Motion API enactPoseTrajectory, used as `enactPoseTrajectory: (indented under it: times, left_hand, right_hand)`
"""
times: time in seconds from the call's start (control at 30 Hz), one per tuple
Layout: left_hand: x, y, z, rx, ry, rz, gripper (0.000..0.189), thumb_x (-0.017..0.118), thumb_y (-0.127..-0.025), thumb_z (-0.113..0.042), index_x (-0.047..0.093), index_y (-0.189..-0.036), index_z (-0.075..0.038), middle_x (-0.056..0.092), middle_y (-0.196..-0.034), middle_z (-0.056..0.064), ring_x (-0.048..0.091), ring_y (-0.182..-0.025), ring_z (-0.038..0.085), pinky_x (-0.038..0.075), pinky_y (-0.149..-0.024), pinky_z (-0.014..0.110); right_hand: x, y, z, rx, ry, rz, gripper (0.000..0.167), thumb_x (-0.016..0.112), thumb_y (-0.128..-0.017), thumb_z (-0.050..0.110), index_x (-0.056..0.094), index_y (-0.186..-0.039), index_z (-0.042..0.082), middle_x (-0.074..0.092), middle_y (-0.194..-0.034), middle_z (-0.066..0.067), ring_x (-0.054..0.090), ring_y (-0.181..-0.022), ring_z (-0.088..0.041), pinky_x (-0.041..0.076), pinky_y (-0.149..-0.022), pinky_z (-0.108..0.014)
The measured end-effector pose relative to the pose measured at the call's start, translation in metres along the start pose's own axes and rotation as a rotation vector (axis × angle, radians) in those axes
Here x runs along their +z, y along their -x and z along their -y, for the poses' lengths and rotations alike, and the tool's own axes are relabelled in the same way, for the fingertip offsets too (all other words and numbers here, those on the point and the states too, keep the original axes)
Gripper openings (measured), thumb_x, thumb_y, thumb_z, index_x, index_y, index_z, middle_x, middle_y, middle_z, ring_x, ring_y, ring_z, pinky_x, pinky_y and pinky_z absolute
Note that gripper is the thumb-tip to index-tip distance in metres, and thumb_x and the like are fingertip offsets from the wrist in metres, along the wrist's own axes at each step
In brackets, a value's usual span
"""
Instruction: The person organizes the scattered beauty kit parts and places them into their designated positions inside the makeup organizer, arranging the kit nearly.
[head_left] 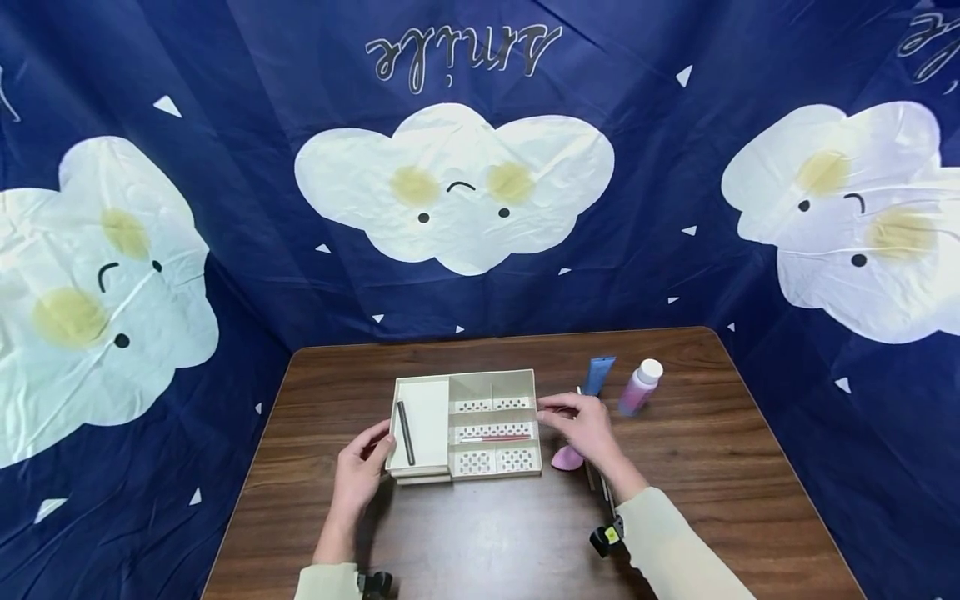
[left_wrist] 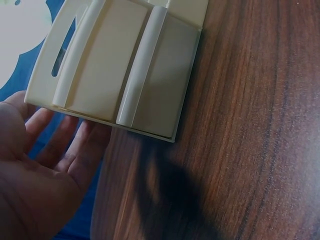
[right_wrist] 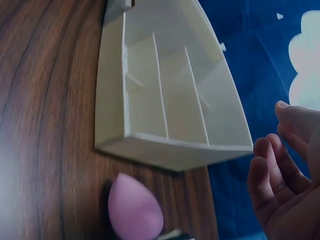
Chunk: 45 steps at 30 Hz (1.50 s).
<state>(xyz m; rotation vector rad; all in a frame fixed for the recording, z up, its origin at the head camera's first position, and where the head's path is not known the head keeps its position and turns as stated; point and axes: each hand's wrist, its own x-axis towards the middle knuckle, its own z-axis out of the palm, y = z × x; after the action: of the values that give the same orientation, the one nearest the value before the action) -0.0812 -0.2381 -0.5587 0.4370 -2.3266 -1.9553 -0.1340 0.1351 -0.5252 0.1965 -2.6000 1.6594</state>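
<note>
A cream desk organizer stands on the table, with a raised section at its left and divided compartments at its right. A dark pen lies on the raised section; a thin red-and-white stick lies in the middle compartment. My left hand touches the organizer's left end, its fingers loosely extended against that end in the left wrist view. At the opposite end, my right hand has its fingertips right by the back corner, fingers slightly bent. Below it rests a pink teardrop-shaped makeup sponge.
Behind the right hand are a blue tube and a pink-purple bottle with a white cap. Several thin sticks lie partly under the right forearm. A dark blue curtain with clouds hangs beyond the wooden table.
</note>
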Motion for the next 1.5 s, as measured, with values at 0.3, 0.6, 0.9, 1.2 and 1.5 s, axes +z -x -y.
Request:
enactPoseTrajectory:
  times: [0.3, 0.6, 0.9, 1.2, 1.5]
  left_hand:
    - [0.000, -0.009, 0.021, -0.002, 0.022, -0.008, 0.035, 0.065, -0.101, -0.012, 0.066, -0.136, -0.005, 0.066, -0.128, 0.023, 0.065, -0.088, 0.006, 0.058, -0.072, 0.022]
    - [0.001, -0.008, 0.021, 0.009, 0.028, -0.012, 0.034, 0.067, -0.100, -0.011, 0.067, -0.133, -0.004, 0.066, -0.126, 0.024, 0.066, -0.088, 0.007, 0.058, -0.071, 0.022]
    - [0.001, -0.009, 0.019, 0.005, 0.040, -0.007, 0.034, 0.066, -0.100, -0.010, 0.067, -0.134, -0.004, 0.066, -0.126, 0.025, 0.066, -0.087, 0.007, 0.059, -0.070, 0.023]
    - [0.001, -0.009, 0.019, -0.007, 0.023, -0.008, 0.034, 0.066, -0.100, -0.011, 0.067, -0.134, -0.005, 0.066, -0.126, 0.024, 0.066, -0.086, 0.007, 0.059, -0.070, 0.024]
    - [0.000, -0.009, 0.016, -0.011, 0.023, -0.005, 0.035, 0.067, -0.100, -0.012, 0.067, -0.134, -0.006, 0.066, -0.128, 0.023, 0.066, -0.088, 0.007, 0.059, -0.071, 0.024]
  right_hand:
    - [-0.017, 0.006, -0.024, 0.010, 0.012, -0.038, 0.025, 0.086, -0.081, 0.012, 0.080, -0.104, 0.003, 0.079, -0.097, -0.009, 0.068, -0.079, -0.008, 0.054, -0.070, -0.021]
    - [-0.032, 0.020, -0.050, 0.053, -0.014, -0.099, 0.022, 0.085, -0.081, 0.005, 0.079, -0.101, 0.000, 0.077, -0.094, -0.016, 0.064, -0.077, -0.002, 0.051, -0.069, -0.017]
    - [-0.042, 0.031, -0.077, 0.175, -0.002, -0.106, 0.025, 0.084, -0.081, 0.003, 0.078, -0.105, -0.003, 0.077, -0.090, -0.015, 0.064, -0.072, 0.001, 0.051, -0.065, -0.016]
    - [-0.046, 0.043, -0.097, 0.240, 0.054, -0.114, 0.027, 0.082, -0.082, 0.001, 0.077, -0.108, -0.003, 0.075, -0.088, -0.014, 0.060, -0.069, -0.001, 0.048, -0.064, -0.017]
    - [-0.049, 0.053, -0.111, 0.272, 0.173, -0.100, 0.028, 0.084, -0.081, 0.007, 0.078, -0.107, 0.000, 0.076, -0.084, -0.008, 0.061, -0.068, -0.002, 0.047, -0.064, -0.018]
